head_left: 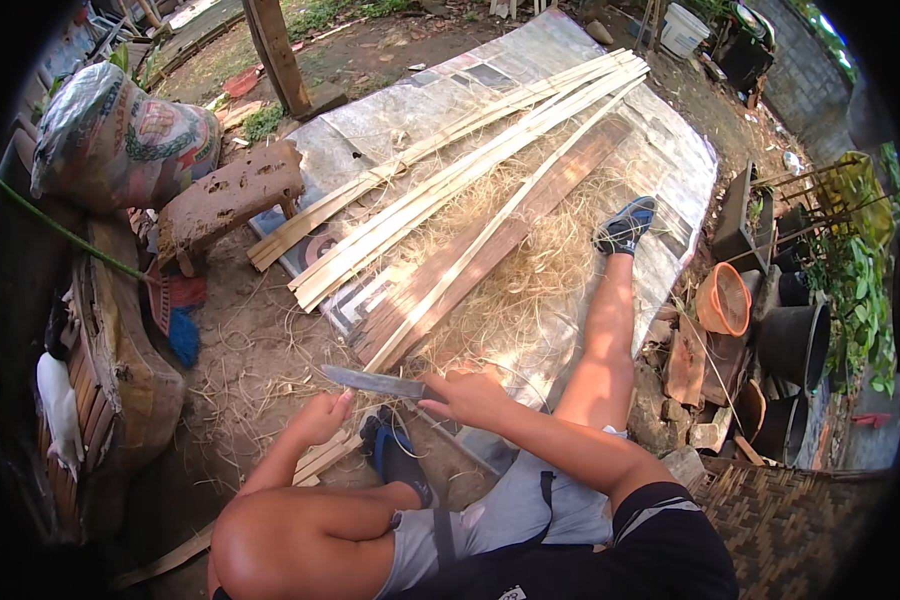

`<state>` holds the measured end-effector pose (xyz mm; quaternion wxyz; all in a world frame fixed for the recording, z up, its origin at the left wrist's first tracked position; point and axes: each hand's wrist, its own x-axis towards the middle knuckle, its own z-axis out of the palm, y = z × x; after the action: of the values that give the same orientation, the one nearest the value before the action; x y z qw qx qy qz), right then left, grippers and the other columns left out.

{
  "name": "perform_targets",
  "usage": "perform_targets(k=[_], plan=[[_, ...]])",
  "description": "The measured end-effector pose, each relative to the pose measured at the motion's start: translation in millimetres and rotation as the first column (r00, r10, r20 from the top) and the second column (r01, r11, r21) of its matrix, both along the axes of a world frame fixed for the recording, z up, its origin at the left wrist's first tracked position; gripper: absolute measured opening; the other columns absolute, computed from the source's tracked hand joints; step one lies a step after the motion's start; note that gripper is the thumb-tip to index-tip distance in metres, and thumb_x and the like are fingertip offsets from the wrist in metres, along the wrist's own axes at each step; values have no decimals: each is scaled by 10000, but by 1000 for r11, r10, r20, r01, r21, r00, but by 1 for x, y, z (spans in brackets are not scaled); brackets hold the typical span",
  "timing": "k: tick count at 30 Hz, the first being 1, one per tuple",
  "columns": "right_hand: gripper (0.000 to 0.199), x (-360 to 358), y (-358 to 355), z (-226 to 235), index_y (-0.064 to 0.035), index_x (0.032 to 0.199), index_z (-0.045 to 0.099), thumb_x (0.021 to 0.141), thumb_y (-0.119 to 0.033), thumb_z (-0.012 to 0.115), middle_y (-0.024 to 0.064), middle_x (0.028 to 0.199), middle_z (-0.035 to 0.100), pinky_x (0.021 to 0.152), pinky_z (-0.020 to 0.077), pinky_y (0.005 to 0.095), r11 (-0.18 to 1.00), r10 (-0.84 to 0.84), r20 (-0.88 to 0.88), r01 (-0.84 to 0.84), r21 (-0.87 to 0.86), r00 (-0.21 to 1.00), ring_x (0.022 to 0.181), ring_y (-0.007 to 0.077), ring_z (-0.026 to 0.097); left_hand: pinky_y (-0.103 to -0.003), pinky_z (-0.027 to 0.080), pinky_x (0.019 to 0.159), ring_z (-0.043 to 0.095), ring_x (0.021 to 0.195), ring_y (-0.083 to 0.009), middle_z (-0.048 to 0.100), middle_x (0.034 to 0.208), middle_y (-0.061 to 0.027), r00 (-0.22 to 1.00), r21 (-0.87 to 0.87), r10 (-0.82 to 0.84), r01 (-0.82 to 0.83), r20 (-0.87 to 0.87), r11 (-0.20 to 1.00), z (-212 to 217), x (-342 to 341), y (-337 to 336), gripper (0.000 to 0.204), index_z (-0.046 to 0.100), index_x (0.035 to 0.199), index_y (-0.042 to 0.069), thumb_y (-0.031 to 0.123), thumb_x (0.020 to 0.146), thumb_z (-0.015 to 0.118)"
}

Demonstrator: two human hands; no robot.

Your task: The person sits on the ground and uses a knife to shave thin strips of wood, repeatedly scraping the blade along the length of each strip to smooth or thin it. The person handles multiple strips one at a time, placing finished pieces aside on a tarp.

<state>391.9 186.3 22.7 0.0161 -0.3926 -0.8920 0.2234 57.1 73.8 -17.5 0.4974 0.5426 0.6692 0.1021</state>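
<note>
My right hand [465, 398] is wrapped round the handle of a long knife [375, 382], its grey blade pointing left. Close below the blade tip is my left hand [320, 418], fingers closed in a pinch. A long, narrow bamboo strip [470, 253] runs from the far end of the mat down to the blade and appears to pass into that pinch; the exact grip is partly hidden. The strip lies over a brown wooden plank [545, 205]. Left of the plank lie bundles of pale bamboo strips [450, 205]. Thin curled shavings [540, 275] cover the plank's right side.
A printed sheet [675, 150] lies under the strips. My legs stretch either side, one sandalled foot [626, 225] on the sheet. A low wooden stool [232, 200], a full sack [125, 135] and a white cat [60, 410] are left; an orange basket [724, 300] and black pots [795, 340] right.
</note>
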Motion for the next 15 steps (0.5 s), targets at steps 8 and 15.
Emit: perform_targets(k=[8, 15], plan=[[471, 17, 50, -20, -107, 1150, 574, 1002, -554, 568, 188, 822, 714, 671, 589, 512, 972, -221, 37, 217, 87, 975, 782, 394, 728, -365, 445, 597, 490, 582, -168, 519, 613, -33, 1000, -48, 27, -27, -4, 998, 2, -15, -5, 553, 581, 754, 43, 426, 1113, 408], [413, 90, 139, -30, -87, 1082, 580, 1038, -494, 537, 231, 785, 708, 722, 557, 560, 700, -691, -143, 705, 113, 709, 775, 462, 704, -356, 460, 634, 552, 647, -160, 578, 673, -54, 996, 69, 88, -86, -26, 994, -5, -34, -23, 551, 600, 801, 32, 437, 1115, 397]])
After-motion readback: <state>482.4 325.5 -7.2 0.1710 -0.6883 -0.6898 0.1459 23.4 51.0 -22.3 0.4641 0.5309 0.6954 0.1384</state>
